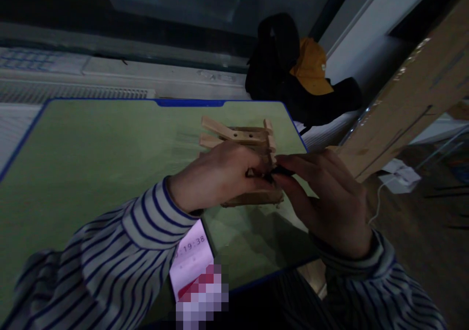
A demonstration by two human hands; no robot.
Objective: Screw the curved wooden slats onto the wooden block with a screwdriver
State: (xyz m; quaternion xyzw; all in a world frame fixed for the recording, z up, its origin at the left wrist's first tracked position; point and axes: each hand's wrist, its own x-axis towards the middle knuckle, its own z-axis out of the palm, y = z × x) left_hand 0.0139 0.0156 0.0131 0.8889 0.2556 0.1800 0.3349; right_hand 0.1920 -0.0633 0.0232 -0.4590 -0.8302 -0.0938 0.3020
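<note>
A small wooden construction [252, 137] sits on the green tabletop, with two light arms sticking out to its left and round holes in one piece. My left hand [220, 173] reaches across its near part, fingers closed at its right edge and seeming to grip the wood there. Close by on the right, my right hand [330, 198] pinches a small black piece [284, 170] between thumb and forefinger, against that same edge. Its kind is hard to make out in the dim light. Fingers cover much of the construction's middle; its lower wooden edge [254, 198] shows below.
A lit phone [192, 249] showing a timer lies at the near edge of the green table [91, 173]. Behind stand a black bag [274, 61] and a yellow cap [311, 68] by the window. A large cardboard sheet [414, 76] rises on the right.
</note>
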